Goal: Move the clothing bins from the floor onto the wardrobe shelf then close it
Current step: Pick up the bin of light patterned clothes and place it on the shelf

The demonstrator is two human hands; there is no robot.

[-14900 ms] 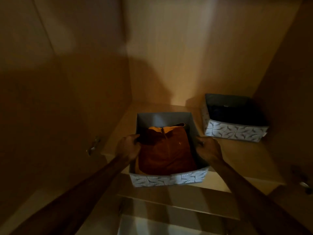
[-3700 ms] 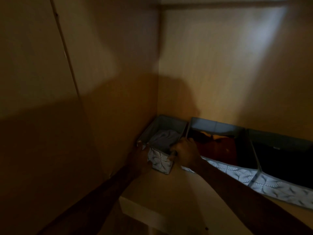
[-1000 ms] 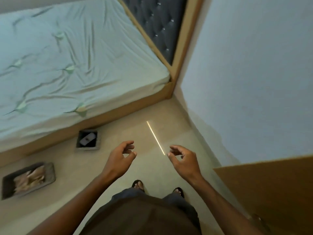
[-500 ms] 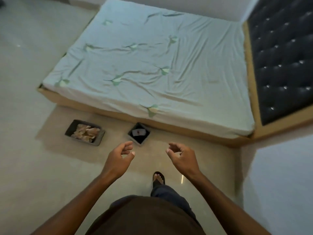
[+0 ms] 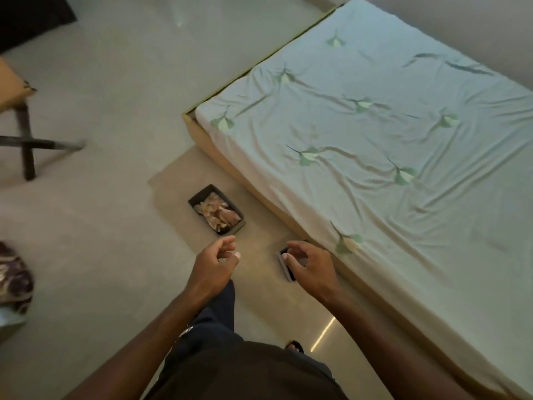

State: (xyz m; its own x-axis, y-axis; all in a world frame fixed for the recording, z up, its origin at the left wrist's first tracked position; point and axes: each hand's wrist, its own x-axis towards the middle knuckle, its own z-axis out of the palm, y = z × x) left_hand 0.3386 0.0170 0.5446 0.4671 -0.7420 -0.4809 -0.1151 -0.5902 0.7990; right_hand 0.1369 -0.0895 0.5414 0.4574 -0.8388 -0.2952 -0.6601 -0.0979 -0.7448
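Observation:
Two clothing bins stand on the floor beside the bed. The larger dark bin holds pale crumpled clothes and lies ahead of my left hand. A smaller dark bin is mostly hidden behind my right hand. Both hands hang in the air above the floor with loosely curled fingers and hold nothing. The wardrobe is out of view.
A bed with a pale green sheet fills the right side. A chair with dark legs stands at the far left. A patterned cloth bundle lies at the left edge. My foot is on the floor below.
The view has swung left and I have stepped closer to the bins. The small bin has slid behind my right hand. Both hands stay empty.

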